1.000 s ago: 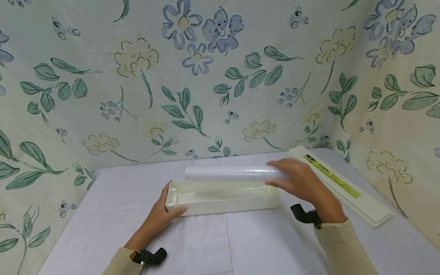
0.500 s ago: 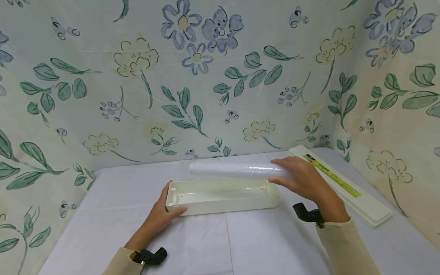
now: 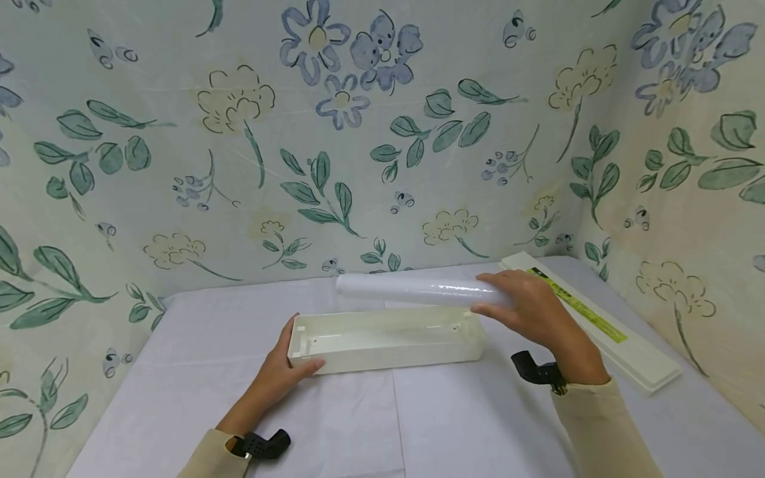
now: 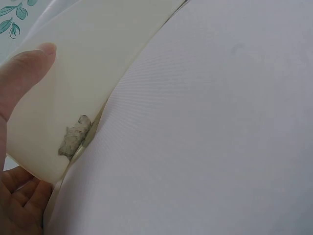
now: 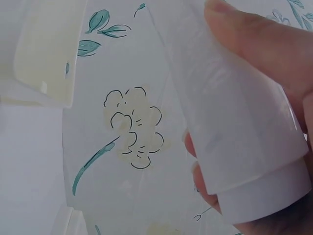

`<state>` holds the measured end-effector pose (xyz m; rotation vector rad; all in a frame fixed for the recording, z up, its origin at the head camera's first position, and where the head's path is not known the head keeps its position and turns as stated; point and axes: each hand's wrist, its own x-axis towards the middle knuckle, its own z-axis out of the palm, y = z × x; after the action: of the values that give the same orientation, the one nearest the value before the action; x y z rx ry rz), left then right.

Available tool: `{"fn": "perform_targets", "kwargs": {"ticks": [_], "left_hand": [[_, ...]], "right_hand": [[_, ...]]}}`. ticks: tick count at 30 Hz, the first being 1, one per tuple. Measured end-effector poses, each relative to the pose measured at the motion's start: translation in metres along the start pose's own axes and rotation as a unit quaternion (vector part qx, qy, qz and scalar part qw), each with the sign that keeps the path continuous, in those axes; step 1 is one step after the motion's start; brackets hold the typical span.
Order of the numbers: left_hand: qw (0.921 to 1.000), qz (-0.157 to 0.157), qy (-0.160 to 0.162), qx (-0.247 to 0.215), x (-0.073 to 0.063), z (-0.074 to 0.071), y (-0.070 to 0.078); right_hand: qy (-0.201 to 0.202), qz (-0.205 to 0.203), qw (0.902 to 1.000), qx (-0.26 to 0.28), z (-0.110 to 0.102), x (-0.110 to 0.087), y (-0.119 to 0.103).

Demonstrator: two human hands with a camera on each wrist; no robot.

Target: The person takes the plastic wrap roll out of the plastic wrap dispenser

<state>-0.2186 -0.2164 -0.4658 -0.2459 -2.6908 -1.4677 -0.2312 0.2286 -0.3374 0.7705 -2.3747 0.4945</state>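
Roll (image 3: 412,290) is resting in the right hand (image 3: 528,309), whose thumb and fingers are curling round its right end, and is showing just beyond the far wall of the box (image 3: 394,358); the left hand (image 3: 282,367) is gripping the box's left end, thumb lying on the near wall; the box is standing open-topped on the white cloth (image 3: 346,425), and the lid (image 3: 648,366), bearing a yellow label (image 3: 588,313), is lying at the right
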Motion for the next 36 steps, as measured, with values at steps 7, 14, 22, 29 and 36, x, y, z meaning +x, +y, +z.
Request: {"fn": "perform_targets", "kwargs": {"ticks": [7,14,22,29,36], "left_hand": [[1.0,-0.001,-0.001,0.002,0.0,0.0,0.001],[1.0,-0.001,0.002,0.004,0.001,0.0,0.0],[1.0,0.0,0.0,0.006,0.002,0.0,-0.001],[1.0,0.002,0.002,0.005,0.001,0.0,-0.001],[1.0,0.001,0.003,0.005,0.0,0.0,-0.001]], "right_hand": [[0.005,0.009,0.9999,-0.003,-0.001,-0.002,0.003],[0.001,0.028,0.9996,-0.002,-0.001,-0.002,0.005],[-0.016,0.06,0.998,-0.01,-0.003,-0.004,0.008],[-0.01,0.061,0.998,-0.015,-0.003,-0.006,0.012],[-0.008,0.073,0.9971,-0.019,-0.004,-0.008,0.014]]}}
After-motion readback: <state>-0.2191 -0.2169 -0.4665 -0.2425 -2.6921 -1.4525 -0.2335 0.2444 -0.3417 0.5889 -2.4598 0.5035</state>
